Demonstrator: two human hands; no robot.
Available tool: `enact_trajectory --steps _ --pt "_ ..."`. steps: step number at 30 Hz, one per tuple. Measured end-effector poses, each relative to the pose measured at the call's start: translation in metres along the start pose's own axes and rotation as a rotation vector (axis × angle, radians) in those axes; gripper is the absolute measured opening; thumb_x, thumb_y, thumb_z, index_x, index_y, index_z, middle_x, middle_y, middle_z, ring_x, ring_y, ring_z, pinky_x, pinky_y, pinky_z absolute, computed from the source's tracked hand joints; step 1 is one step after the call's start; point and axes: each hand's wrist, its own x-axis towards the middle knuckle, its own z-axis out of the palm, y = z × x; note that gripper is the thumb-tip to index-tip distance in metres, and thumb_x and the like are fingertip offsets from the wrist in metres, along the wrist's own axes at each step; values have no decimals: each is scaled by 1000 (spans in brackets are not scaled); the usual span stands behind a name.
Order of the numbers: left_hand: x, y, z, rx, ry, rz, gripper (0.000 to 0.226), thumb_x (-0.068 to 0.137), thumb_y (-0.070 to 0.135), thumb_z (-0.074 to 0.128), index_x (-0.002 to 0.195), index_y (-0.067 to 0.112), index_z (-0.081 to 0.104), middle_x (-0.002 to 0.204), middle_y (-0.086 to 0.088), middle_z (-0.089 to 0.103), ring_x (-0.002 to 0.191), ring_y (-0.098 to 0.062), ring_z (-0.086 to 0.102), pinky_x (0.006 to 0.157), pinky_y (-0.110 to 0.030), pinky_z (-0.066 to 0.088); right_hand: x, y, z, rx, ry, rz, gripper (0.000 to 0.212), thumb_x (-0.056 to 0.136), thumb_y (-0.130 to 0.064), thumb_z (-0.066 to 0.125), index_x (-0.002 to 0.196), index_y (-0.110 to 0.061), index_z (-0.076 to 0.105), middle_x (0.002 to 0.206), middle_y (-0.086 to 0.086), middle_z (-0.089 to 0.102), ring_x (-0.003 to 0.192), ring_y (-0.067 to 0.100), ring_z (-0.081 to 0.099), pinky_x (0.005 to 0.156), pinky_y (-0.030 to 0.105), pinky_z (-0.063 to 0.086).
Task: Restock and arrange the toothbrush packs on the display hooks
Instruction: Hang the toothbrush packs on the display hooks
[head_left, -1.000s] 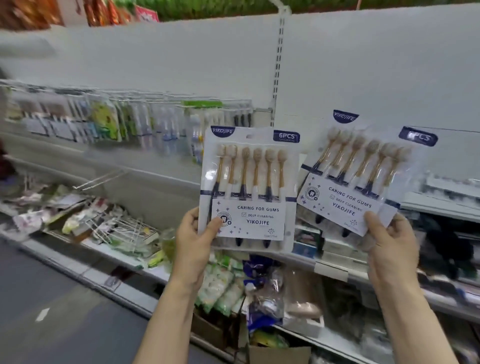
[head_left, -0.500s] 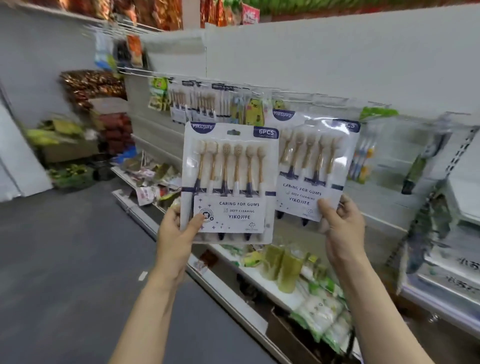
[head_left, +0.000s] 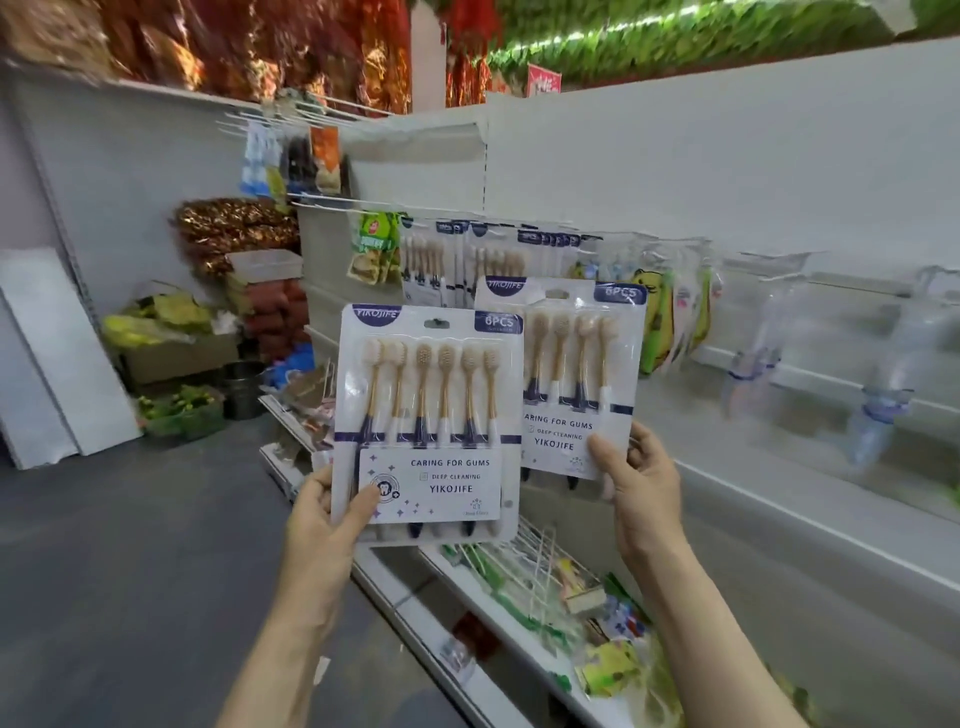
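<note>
White shelving panels (head_left: 727, 171) line the right side of a shop aisle with a grey floor (head_left: 130, 571), and blurred red and green decoration runs along the top. Rows of wire display hooks (head_left: 332, 200) stick out from the panel; those further right are smeared by motion, so the clear packets hanging there cannot be made out. More packs of the same toothbrushes (head_left: 452, 265) hang on hooks behind the hands, partly hidden.

The left hand (head_left: 324, 525) holds a white card-and-plastic six-piece toothbrush pack with tan bristles and navy lettering (head_left: 428, 421) upright by its lower left corner: the thumb lies on the front over the printed label, and the other fingers are curled behind the pack, out of sight. The right hand (head_left: 641, 486) grips a second identical toothbrush pack (head_left: 576, 379) by its lower right corner, thumb on the front and fingers (head_left: 649, 457) wrapped round the edge. The first pack overlaps the second one's left side, hiding two of its brushes and the start of its lettering. Both packs are in the air in front of the hooks, touching none.

Below, a low shelf (head_left: 415, 597) carries loose, blurred goods, cut off by the right forearm.
</note>
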Motion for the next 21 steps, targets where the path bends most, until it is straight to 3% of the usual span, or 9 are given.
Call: enact_trajectory --steps 2,6,12,16,18,21 --pt "41 -3 -1 2 -1 15 26 90 3 63 109 20 59 97 2 74 88 -9 71 72 -20 55 28 9 27 -17 -11 -16 28 89 -10 72 112 -23 65 110 5 75 101 24 71 76 31 58" --pt "112 -18 -6 -17 -14 -8 27 89 6 65 110 22 59 103 -1 73 95 -14 70 86 -33 51 77 25 69 -44 -13 -26 28 89 -10 72 113 -23 65 109 3 75 102 22 71 85 36 57" --pt "209 -44 -7 -60 -85 -43 30 89 8 65 113 24 58 105 1 73 97 -11 70 85 -31 52 138 56 114 -65 59 -59 32 90 -11 72 120 -18 64 112 4 75 105 25 71 95 48 56" --pt "272 -59 -9 -55 -197 -105 36 83 19 69 117 20 57 104 -3 74 96 -24 71 81 -43 55 162 70 144 -98 145 -98 30 90 -12 72 118 -19 63 112 6 75 105 25 71 96 49 55" --pt "306 -62 -10 -48 -266 -110 30 87 16 68 115 20 57 102 -7 73 93 -27 70 72 -38 53 171 74 161 -100 200 -123 29 91 -12 70 118 -19 63 112 6 75 105 26 71 94 50 56" --pt "354 -63 -13 -32 -344 -106 24 89 10 67 108 21 56 101 -6 72 93 -22 70 74 -32 52 181 78 187 -99 287 -140 26 92 -12 69 117 -19 63 110 7 76 102 28 72 85 48 59"
